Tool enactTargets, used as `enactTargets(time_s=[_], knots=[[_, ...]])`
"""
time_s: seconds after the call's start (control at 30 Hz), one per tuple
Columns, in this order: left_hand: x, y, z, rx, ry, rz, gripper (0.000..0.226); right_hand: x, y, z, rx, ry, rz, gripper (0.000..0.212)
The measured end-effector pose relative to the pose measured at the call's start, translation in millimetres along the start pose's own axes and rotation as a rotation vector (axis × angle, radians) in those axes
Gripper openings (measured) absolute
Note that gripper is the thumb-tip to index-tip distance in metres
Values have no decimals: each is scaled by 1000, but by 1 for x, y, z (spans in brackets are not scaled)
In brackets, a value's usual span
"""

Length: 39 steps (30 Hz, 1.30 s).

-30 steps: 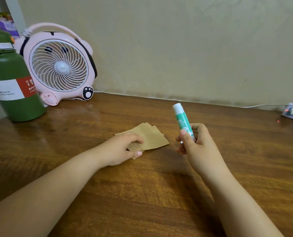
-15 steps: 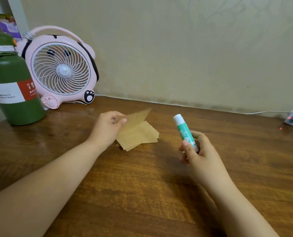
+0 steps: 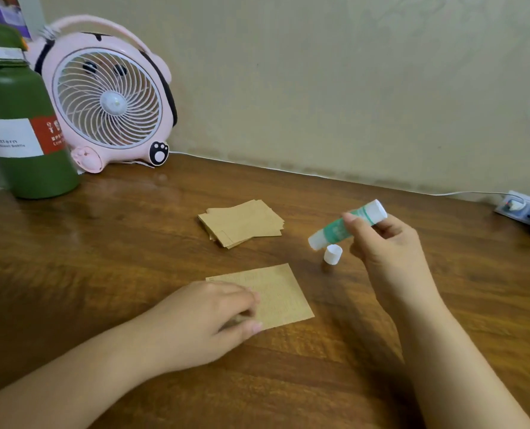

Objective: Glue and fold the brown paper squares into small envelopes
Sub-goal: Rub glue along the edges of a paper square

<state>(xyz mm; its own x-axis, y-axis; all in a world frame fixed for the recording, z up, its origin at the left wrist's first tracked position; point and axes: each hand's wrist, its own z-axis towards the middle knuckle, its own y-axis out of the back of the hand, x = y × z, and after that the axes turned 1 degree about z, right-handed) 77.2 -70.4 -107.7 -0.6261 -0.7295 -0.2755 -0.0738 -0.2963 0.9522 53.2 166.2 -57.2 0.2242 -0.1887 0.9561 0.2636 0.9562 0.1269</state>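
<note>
Green bottle [image 3: 22, 125]: stands upright at the far left of the wooden table [image 3: 102, 249], white and red label facing the camera.
Pink fan [image 3: 109, 97]: just right of the bottle, against the wall, grille facing forward.
Left hand [image 3: 208, 323]: fingers bent, resting on the left part of a single brown paper square [image 3: 284, 294] that lies flat near the front; thumb tip at the sheet's near edge.
Stack of brown paper squares [image 3: 242, 222]: loosely fanned on the table, beyond the single sheet and apart from it.
White cap [image 3: 332, 254]: standing on the table, just below the glue stick's open end.
Glue stick [image 3: 335, 229]: uncapped, tilted with its open end down-left, above the table.
Right hand [image 3: 387, 243]: thumb and fingers wrapped around the glue stick.
Power strip [image 3: 524, 207]: far right by the wall, a plug in it.
</note>
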Motion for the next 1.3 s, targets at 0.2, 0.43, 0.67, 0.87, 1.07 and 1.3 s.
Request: enactTargets(time_s=[0.2,0.43,0.67,0.87,1.07,1.3], knots=[[-11,10,39,40,-34,105,50,0,-7,-6,81,147,-363,24],[-1,-2,49,133,-21,81,73,-25,-22,-1,76,193,-476,32],[-1,-2,45,144,-46,71,77,-33,-33,2,199,308,-617,23],[2,-7,45,119,-81,71,62,-39,-37,2,255,360,-688,33],[5,-8,42,36,-90,21,76,-41,-39,0,275,388,-709,25],[7,-10,43,13,-96,21,78,-42,-39,0,306,384,-741,20]])
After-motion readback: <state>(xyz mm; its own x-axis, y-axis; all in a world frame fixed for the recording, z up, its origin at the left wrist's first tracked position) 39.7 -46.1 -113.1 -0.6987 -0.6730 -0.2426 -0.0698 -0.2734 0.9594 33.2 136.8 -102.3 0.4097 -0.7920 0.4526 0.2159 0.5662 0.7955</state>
